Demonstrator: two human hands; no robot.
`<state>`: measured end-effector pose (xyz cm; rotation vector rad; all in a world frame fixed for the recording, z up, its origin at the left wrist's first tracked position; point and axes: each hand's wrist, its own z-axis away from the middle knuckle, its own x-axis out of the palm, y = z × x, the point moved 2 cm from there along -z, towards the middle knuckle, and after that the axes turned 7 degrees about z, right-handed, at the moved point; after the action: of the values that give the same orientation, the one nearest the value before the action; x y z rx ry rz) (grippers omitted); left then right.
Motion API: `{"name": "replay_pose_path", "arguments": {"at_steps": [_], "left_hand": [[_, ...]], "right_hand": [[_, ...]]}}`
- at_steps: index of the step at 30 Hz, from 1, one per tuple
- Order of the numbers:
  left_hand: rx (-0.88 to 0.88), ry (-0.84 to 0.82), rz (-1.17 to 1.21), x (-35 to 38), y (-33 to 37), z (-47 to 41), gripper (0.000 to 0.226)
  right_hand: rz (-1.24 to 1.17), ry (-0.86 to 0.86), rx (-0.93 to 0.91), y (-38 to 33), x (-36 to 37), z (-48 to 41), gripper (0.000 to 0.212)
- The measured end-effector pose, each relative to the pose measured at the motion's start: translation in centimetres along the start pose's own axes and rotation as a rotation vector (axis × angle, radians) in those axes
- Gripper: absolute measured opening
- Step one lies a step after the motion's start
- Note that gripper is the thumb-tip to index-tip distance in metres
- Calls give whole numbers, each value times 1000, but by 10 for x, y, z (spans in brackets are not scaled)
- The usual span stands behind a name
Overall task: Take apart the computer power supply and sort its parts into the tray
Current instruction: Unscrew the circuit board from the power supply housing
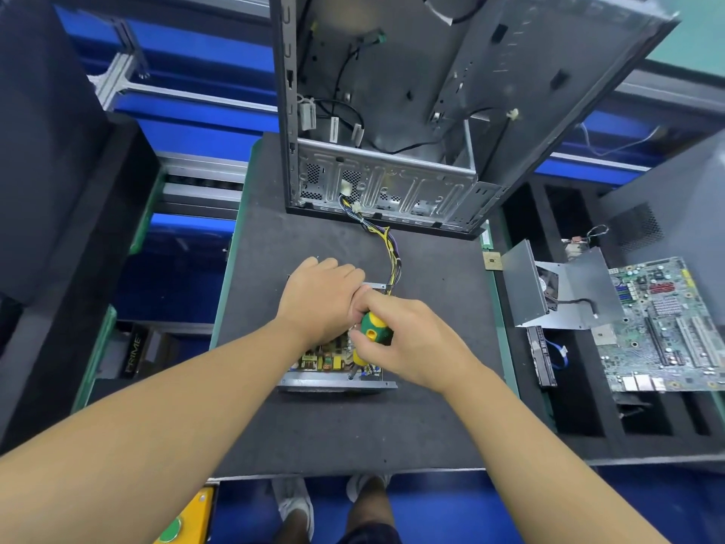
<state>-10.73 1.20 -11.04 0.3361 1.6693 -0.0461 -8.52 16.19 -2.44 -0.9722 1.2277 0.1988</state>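
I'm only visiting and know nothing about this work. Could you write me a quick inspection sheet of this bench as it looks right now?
Surface: dark grey mat on the bench.
Job's things: power supply, opened, circuit board showing; tray at right holds a motherboard, a metal cover and a black part.
Clutter: small chip by the tray's edge.
Hands: left hand holds the power supply; right hand grips a green-yellow screwdriver over it.
Cables: wire bundle runs from the power supply to the computer case.
Surroundings: open computer case at the mat's far end; blue framing; shoes below.
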Motion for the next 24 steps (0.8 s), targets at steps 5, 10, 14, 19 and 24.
{"name": "replay_pose_path", "arguments": {"at_steps": [5,10,14,19,24], "left_hand": [[-9,79,16,1,0,1,38],[19,91,31,-1,0,0,35],[19,77,4,2,-2,1,35],[16,82,27,-1,0,0,39],[18,119,11,-1,0,0,38]], "right_hand": [[319,101,-79,-8,-1,7,35],[75,-158,-29,-5,-3,2,24],[52,-234,-106,-9,-13,2,18],[180,-260,-43,-9,-16,1,42],[377,-270,-47,-13,-16,1,64]]}}
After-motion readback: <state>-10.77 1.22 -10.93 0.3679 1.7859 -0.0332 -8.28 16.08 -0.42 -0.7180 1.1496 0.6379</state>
